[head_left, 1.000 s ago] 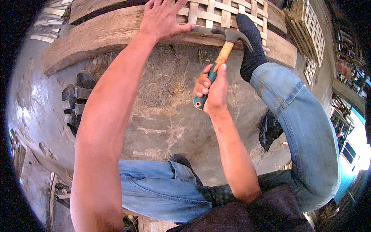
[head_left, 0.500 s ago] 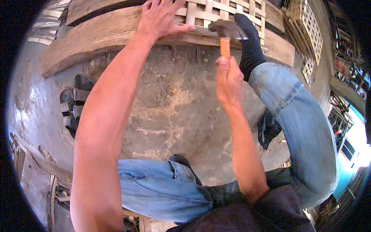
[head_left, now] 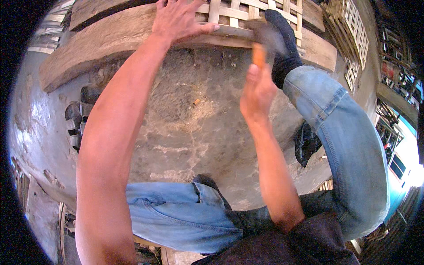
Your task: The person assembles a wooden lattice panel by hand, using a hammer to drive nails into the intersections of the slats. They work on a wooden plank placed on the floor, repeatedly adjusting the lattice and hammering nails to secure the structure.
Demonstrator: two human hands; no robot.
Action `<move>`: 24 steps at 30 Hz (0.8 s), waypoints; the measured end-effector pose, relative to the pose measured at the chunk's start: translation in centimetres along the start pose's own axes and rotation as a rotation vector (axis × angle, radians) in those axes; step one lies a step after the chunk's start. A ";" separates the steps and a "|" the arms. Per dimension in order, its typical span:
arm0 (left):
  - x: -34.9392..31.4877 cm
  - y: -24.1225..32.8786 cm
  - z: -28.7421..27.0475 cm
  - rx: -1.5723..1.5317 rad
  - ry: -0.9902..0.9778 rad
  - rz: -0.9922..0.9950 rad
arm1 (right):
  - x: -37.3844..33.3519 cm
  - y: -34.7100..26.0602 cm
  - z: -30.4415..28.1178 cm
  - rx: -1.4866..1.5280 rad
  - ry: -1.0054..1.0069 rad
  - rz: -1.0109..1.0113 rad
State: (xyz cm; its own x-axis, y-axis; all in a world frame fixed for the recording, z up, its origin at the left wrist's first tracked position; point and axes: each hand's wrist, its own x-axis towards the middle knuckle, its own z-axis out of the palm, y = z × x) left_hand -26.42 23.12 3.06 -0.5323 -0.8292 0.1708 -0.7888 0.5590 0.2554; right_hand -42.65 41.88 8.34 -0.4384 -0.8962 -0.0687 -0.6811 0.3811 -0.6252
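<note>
A panel of woven pale strips [head_left: 234, 13] lies across thick wooden planks [head_left: 101, 42] at the top of the view. My left hand [head_left: 176, 20] rests with spread fingers on its left part, the thumb along the near edge. In my right hand [head_left: 258, 90] is a hammer [head_left: 259, 54], gripped by its orange handle. Its dark head is smeared by motion and hangs near the panel's near edge, beside my foot in a dark sock [head_left: 282, 39]. That foot presses on the panel's right part. Whether the hammer head touches the panel I cannot tell.
Stacked woven panels [head_left: 353, 31] stand at the upper right. A pair of dark sandals [head_left: 81, 110] lies on the concrete floor [head_left: 198, 150] at the left, and a black object [head_left: 307, 143] is by my right leg. More pale strips [head_left: 51, 28] are at the upper left.
The hammer head is more blurred now, and my right hand has shifted slightly left. My left hand remains spread on the panel. The whole view has shifted a little.
</note>
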 end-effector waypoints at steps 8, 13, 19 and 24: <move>-0.4 0.4 -0.3 -0.042 0.019 -0.008 | -0.2 -1.4 0.3 -0.059 0.066 -0.155; -0.1 0.2 -0.3 -0.046 0.049 -0.005 | 0.1 -2.7 -0.7 0.002 0.090 -0.125; -0.8 0.1 0.0 -0.024 0.023 -0.014 | 0.0 -2.2 -0.9 -0.086 -0.013 -0.099; -0.3 0.1 -0.1 -0.033 0.008 -0.012 | 0.6 -0.3 -0.1 -0.162 0.008 -0.168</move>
State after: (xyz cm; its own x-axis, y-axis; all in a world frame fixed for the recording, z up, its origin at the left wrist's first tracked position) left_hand -26.30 23.44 3.11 -0.5198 -0.8361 0.1753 -0.7849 0.5484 0.2885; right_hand -42.76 41.29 8.61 -0.3150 -0.9485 0.0326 -0.8299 0.2586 -0.4944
